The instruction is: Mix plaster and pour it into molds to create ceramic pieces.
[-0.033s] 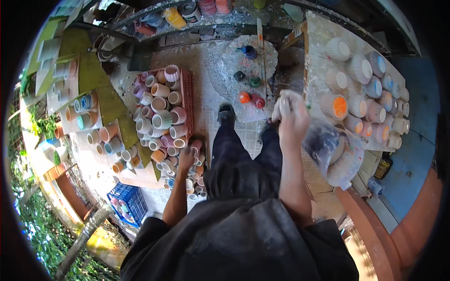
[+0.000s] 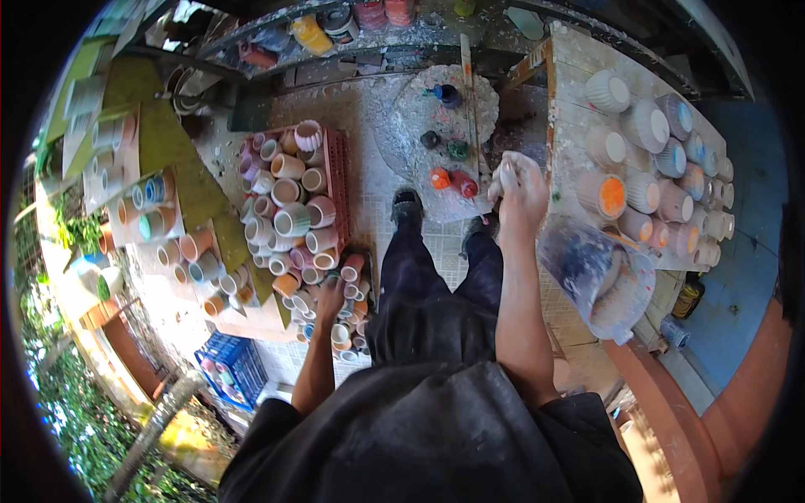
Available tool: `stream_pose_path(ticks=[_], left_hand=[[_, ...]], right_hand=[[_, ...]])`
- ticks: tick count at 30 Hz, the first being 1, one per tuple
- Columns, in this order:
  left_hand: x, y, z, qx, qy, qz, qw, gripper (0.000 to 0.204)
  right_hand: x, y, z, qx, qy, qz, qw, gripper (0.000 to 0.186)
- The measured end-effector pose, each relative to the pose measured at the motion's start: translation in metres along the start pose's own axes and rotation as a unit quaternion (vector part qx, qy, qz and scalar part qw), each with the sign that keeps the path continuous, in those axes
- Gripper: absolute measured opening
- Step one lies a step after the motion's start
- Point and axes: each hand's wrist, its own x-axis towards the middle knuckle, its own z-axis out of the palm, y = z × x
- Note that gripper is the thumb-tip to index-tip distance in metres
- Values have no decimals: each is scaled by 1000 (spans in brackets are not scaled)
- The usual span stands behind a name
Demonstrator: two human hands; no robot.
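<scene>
Left hand below the crate and curled right fingers rightward are hiding any grip; pots are lining the counter, crated ones seemingly waiting.

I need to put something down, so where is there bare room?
Tiled floor between the red crate and left shoe looks bare, as does the left strip of the white table, beside its pale pots. Crowded: the crate, packed with small pots, and around the left hand.
</scene>
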Motion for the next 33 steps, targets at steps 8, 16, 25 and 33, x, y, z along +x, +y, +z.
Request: stream_pose_path(ticks=[8, 16, 25, 33], left_hand=[[-120, -65, -39, -60, -64, -356, 930, 29], [-178, -85, -35, -237, -71, -534, 809, 24], [-138, -81, -51, -303, -60, -476, 823, 18], [-34, -75, -69, -142, -94, -201, 965, 19]], right_hand=[[168, 323, -130, -467, 21, 190, 864, 28], [211, 414, -135, -695, -107, 128, 699, 39], [198, 363, -113, -597, -37, 187, 779, 41], [178, 174, -46, -594, 34, 96, 798, 34]])
